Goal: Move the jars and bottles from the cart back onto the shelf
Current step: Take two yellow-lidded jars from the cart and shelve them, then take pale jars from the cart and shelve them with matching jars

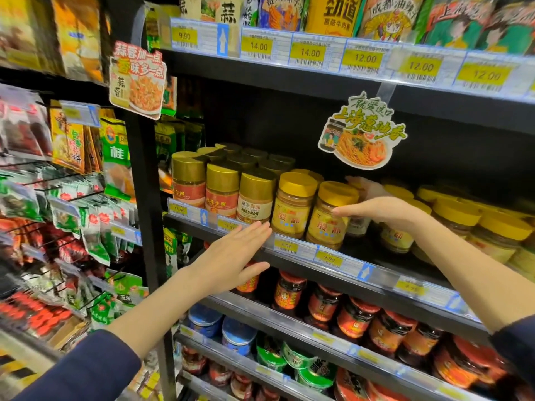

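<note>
Lining a black shop shelf (362,250), yellow-lidded jars (293,206) stand in rows.

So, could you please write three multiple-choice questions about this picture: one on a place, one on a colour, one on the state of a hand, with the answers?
1. Where is the jar that the right hand grips?
A. on the top shelf
B. at the front of the shelf with the 9.90 price tags
C. on the floor

2. What colour is this jar's lid?
A. red
B. blue
C. yellow

3. How is the left hand?
A. flat, fingers straight, holding nothing
B. pinching a packet
C. out of view

Answers:
1 B, the jar stands just above a 9.90 tag.
2 C, the lid is plainly yellow, like those beside it.
3 A, its fingers lie straight near the shelf edge, with nothing in them.
</note>
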A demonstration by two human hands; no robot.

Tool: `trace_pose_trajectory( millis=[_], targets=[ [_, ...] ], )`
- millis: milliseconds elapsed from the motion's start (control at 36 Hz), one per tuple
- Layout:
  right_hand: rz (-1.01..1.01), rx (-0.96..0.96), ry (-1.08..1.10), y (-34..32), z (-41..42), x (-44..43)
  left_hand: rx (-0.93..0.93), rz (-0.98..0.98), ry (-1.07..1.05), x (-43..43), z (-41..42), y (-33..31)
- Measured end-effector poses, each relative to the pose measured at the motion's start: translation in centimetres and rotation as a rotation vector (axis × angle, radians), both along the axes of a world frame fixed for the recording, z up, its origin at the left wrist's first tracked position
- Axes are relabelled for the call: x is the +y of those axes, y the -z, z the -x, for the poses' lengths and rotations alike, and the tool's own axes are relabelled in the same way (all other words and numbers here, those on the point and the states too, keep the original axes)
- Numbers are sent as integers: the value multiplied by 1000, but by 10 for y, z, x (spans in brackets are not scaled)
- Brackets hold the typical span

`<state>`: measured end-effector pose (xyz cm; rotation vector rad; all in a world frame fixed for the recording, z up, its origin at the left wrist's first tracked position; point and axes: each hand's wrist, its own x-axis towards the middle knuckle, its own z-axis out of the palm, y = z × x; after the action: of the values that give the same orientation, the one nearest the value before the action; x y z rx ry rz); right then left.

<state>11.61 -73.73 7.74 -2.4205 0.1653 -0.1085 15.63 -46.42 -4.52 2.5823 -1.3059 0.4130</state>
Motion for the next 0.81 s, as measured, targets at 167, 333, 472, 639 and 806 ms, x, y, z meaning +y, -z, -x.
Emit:
trace_pose_trajectory(
  millis=[167,333,472,639,806],
  targets=[
    [366,-87,81,2,21,12,20,-71,-4,19,6,-7],
    [719,-57,78,26,54,63,81,-154,-17,70,6,-11],
    [733,-30,-85,50,64,152,155,-233,-77,144,6,-9],
    [674,93,-421,86,32,275,221,-231,-205,267,9,5],
    [664,198,-677,115,-14,405,302,-295,-470,404,21,33]
  ],
)
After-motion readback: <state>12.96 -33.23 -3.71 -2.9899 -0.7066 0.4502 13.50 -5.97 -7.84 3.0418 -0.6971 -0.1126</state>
